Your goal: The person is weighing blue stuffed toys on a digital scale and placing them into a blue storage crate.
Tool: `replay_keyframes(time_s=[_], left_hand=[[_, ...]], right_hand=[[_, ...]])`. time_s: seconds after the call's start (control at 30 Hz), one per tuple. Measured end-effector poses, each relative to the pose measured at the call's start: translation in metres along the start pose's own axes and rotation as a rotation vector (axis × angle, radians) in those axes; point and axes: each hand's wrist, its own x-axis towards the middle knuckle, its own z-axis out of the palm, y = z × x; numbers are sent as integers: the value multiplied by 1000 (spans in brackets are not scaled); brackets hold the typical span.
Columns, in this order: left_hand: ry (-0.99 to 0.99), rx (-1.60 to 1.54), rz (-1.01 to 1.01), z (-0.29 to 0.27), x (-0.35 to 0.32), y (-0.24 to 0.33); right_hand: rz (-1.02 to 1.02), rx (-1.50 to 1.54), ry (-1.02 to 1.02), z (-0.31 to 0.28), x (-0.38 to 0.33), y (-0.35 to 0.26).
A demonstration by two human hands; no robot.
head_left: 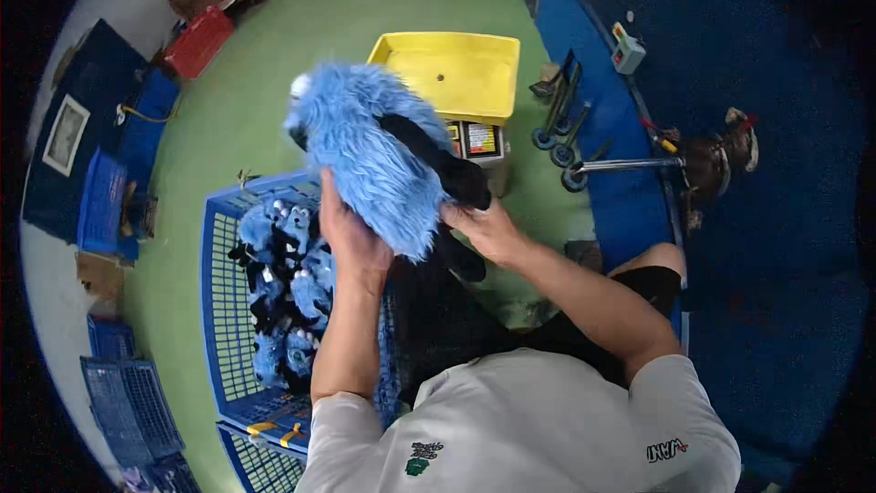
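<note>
A shaggy blue plush toy with black limbs and a white bit near its head hangs in front of me, between both hands. My left hand grips its underside, the fingers partly buried in the fur. On the other side my right hand is closed on the toy near a black limb. Below and to the left stands a blue mesh basket with several similar blue and black plush toys inside.
Beyond the toy, a shallow yellow tray rests on a box-like stand. A wheeled metal frame stands by the blue wall at right. Along the left wall are a red crate, blue bins and stacked blue baskets.
</note>
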Motion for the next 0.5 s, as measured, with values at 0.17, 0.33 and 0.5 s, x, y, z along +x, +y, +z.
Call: replay_keyframes(time_s=[0.17, 0.33, 0.5], left_hand=[[-149, 293, -146, -57, 10, -96], [-64, 387, -127, -49, 9, -136], [174, 135, -121, -17, 22, -147]], right_hand=[[115, -238, 199, -46, -34, -17], [401, -9, 245, -84, -68, 0], [190, 387, 454, -67, -70, 15]])
